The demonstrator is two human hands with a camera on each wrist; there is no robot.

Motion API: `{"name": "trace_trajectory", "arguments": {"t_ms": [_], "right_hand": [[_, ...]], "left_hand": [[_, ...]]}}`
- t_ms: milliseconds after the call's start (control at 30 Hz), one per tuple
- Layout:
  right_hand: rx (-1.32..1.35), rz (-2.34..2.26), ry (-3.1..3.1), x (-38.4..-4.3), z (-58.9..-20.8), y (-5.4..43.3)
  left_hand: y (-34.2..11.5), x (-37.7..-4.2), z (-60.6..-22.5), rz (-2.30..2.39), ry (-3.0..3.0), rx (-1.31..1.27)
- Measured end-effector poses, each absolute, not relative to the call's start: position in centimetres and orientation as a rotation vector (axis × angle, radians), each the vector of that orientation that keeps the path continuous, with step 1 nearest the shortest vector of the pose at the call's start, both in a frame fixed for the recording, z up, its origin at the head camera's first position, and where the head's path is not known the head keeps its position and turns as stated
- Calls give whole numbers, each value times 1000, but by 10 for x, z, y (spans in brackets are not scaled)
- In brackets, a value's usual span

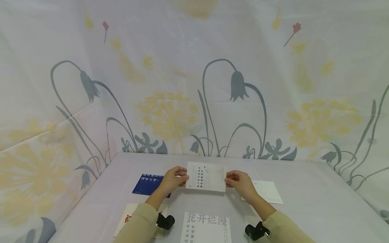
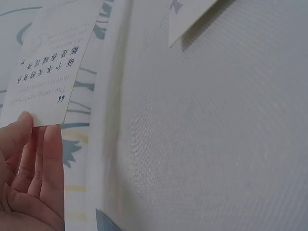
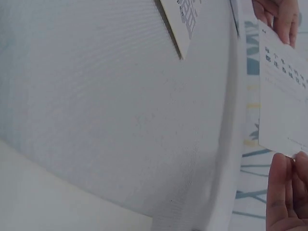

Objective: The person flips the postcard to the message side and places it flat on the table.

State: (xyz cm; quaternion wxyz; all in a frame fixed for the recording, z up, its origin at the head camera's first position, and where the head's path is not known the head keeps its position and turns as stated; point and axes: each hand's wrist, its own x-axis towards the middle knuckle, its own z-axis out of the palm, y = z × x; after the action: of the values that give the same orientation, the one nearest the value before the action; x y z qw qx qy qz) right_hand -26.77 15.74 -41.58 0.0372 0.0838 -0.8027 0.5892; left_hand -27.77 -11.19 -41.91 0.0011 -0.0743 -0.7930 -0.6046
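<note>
A white card [image 1: 206,177] printed with dark Chinese characters is held up above the table between both hands. My left hand [image 1: 173,180] pinches its left edge, thumb on the printed face; the left wrist view shows the same thumb [image 2: 20,132] at the card's corner. On the opposite edge, my right hand [image 1: 241,185] pinches the card between thumb and fingers. Behind the left hand lies a blue card [image 1: 148,184] with white characters. Close to the right hand rests a white card [image 1: 267,191], partly covered by that hand and forearm.
A card with large grey characters [image 1: 206,229] lies at the table's near middle. To its left is a cream card [image 1: 127,216] with red marks, partly under the left sleeve. Another pale card [image 1: 250,221] shows beside the right wrist camera. A flower-patterned cloth [image 1: 188,111] hangs behind the table.
</note>
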Motion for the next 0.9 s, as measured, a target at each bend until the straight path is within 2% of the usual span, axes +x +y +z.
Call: {"name": "trace_trajectory", "arguments": {"t_ms": [267,567,900], "right_hand": [[197,1896,-2442,-267,-412,159],[144,2065,-2370,-269,-411,159],[138,2087,-2358,-268,-410,161]], "left_hand": [[-111,-276,-419,-1986,-2463,-192],[-114,-275,-420,-1880,-2515,-200],[-116,-277,-418,-2065,-2478,-113]]}}
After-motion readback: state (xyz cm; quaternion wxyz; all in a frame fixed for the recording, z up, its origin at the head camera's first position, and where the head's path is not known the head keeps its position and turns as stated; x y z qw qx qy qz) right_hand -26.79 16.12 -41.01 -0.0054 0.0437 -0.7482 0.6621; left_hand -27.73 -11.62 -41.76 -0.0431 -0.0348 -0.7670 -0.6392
